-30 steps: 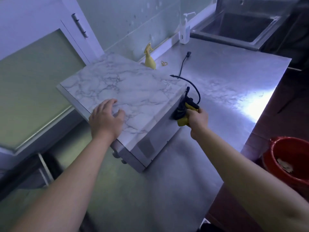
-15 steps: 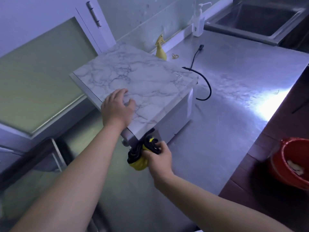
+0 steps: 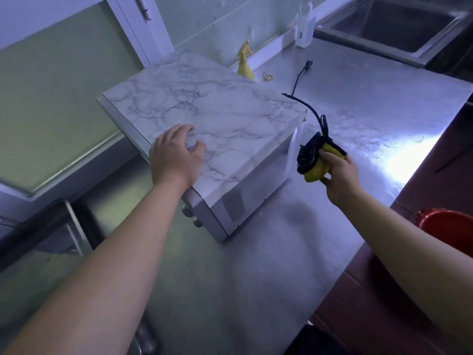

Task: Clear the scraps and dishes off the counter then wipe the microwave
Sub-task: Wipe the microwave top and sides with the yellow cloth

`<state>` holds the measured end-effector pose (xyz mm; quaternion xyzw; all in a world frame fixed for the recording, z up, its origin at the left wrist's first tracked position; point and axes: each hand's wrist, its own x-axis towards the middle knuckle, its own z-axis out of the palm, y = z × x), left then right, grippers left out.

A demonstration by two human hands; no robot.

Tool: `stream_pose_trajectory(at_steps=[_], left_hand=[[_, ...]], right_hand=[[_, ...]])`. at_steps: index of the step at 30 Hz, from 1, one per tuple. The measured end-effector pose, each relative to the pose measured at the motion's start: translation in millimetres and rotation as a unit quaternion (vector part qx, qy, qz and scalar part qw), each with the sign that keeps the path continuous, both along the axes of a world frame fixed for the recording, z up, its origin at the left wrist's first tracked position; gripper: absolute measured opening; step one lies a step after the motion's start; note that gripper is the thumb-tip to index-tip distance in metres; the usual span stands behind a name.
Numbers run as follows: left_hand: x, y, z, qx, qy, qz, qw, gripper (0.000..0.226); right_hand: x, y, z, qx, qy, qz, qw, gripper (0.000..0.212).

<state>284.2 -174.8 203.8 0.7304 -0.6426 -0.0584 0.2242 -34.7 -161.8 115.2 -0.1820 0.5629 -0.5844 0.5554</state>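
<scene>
The microwave (image 3: pixel 217 119) stands on the steel worktop (image 3: pixel 256 278), set diagonally to the worktop edge. Its marble-patterned top faces up. The face carrying the knobs (image 3: pixel 192 216) points to the person's left, below the left forearm; the vented side wall points toward the right hand. The knobbed face runs from the near corner away to the far left. The top looks nearly square from here, so the long axis cannot be told for certain.

The left hand (image 3: pixel 176 155) rests palm down on the near-left part of the top, fingers loosely spread.

The right hand (image 3: pixel 337 172) is just right of the microwave, apart from its side wall. Its fingers are curled round a yellow cloth (image 3: pixel 316 172) and a bundled black cord (image 3: pixel 307 152). The cord rises from the bundle past the far right corner to a plug (image 3: pixel 309 63) lying on the worktop.

Beyond the hands: a yellow spray bottle (image 3: pixel 245 64), a soap dispenser (image 3: pixel 304 29), a sink (image 3: pixel 399 24). A red bucket (image 3: pixel 448 224) sits below the right forearm.
</scene>
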Motion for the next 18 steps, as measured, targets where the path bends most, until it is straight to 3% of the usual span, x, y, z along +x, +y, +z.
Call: stream_pose_trajectory(at_steps=[6,14,18], left_hand=[[0,-1,-1,-0.006,-0.005,-0.002,1.0,0.044],[0,-1,0,-0.001,-0.008,0.001,1.0,0.045],[-1,0,0,0.0,-0.008,-0.002,1.0,0.045]], right_hand=[[33,-48,-47,0.065,-0.014,-0.037,0.997,0.034],[72,-25,-84,0.13,-0.107,-0.091,0.981,0.041],[120,23,-78,0.146,-0.17,-0.041,0.974,0.04]])
